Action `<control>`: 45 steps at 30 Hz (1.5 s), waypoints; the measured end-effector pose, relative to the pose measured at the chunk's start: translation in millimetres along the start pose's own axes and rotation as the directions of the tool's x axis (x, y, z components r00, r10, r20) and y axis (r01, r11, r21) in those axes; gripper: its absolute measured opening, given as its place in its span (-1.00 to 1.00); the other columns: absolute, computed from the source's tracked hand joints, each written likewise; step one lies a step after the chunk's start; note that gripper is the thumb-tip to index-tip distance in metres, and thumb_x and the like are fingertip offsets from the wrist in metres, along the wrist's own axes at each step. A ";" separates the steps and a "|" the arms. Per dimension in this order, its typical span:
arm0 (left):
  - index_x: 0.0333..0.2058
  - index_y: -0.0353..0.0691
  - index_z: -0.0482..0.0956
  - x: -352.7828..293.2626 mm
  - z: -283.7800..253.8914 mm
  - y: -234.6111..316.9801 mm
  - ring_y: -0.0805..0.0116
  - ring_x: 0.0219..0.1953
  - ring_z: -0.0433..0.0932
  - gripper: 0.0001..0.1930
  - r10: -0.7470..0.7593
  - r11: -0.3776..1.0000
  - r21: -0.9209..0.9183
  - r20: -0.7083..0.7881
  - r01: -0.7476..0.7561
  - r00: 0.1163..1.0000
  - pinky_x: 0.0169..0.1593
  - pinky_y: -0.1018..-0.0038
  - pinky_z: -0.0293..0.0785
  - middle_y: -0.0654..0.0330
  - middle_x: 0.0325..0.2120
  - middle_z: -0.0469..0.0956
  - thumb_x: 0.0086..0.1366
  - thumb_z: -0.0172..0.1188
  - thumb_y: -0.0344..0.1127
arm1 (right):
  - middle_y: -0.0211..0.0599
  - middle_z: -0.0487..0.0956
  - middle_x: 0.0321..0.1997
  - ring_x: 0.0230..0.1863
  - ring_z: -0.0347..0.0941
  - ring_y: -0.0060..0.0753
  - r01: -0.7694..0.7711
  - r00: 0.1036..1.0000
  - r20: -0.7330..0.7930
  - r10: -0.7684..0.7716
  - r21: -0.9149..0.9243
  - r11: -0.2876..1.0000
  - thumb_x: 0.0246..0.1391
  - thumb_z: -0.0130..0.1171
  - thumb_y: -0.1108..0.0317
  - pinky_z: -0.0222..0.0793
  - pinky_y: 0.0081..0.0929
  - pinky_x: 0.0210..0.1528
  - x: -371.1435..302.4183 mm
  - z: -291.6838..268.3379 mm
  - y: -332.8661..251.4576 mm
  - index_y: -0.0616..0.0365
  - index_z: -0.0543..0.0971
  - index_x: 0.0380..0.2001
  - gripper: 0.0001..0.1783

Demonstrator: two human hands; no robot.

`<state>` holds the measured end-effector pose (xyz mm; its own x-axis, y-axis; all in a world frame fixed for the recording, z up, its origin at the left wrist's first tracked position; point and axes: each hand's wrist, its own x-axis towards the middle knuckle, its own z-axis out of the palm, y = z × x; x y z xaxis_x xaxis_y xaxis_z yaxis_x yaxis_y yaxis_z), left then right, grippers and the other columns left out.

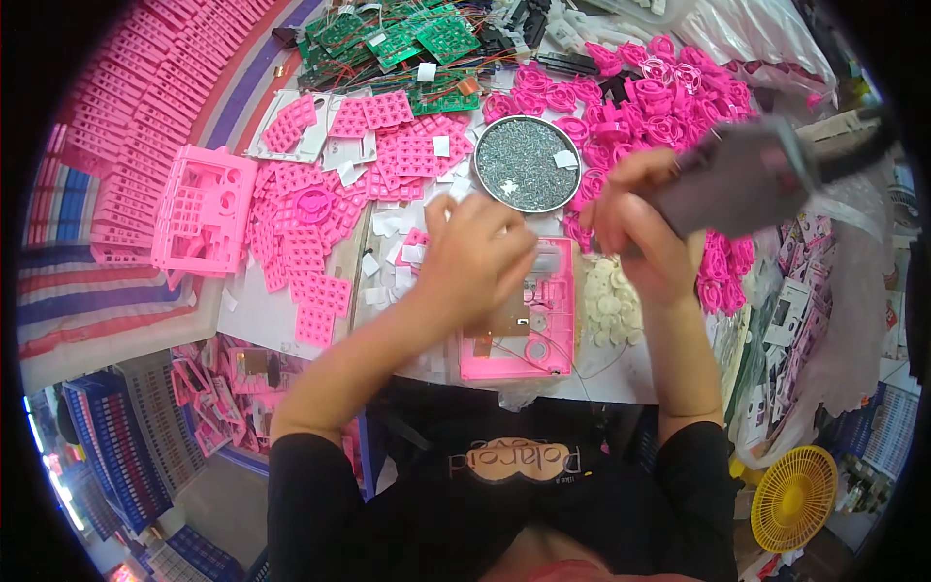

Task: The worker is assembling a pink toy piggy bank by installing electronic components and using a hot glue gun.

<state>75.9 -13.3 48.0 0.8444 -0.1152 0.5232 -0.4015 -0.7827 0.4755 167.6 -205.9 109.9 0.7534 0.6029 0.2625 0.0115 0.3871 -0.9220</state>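
- I have the left hand (480, 254) over the upper part of an open pink case (551, 325), fingers bent and drawn close together; they are blurred, so I cannot tell whether they hold anything.
- My right hand (645, 213) is closed around a dark grey tool (732, 179), raised to the right of the case; the tool is blurred, and I can't make out its tip.
- The case lies on the white table (626, 373) directly in front of the body, with a brown board (502, 318) and thin wires inside.
- Just beyond the left hand I see a round metal dish (543, 210) of small screws (533, 155), with a white scrap lying on them.
- Cream discs (611, 306) are heaped just right of the case, below the right hand.
- Beyond them, bright pink ring-shaped parts (659, 97) form a large pile.
- Left of the left hand, pink button sheets (296, 242) spread over the table, beside another pink case standing on edge (204, 213).
- Green circuit boards (446, 39) lie piled at the far side.
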 end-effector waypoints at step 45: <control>-0.22 -0.28 0.54 -54.5 -150.3 16.3 -0.09 -0.03 0.56 -0.64 -0.185 0.977 -0.058 0.254 0.206 0.949 0.03 0.14 0.49 -0.07 -0.07 0.54 -0.06 0.38 -0.43 | -0.27 0.65 -0.40 -0.37 0.59 -0.33 -0.126 0.983 -0.049 0.177 -0.881 0.456 0.15 0.22 0.20 0.47 -0.34 -0.31 -14.1 -80.9 24.3 0.13 0.66 -0.28 -0.77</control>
<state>-29.9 72.2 133.6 0.9661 -0.1198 0.2287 -0.2386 -0.7528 0.6134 210.5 -261.5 60.7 0.7750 0.6268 0.0806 0.4892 -0.5142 -0.7045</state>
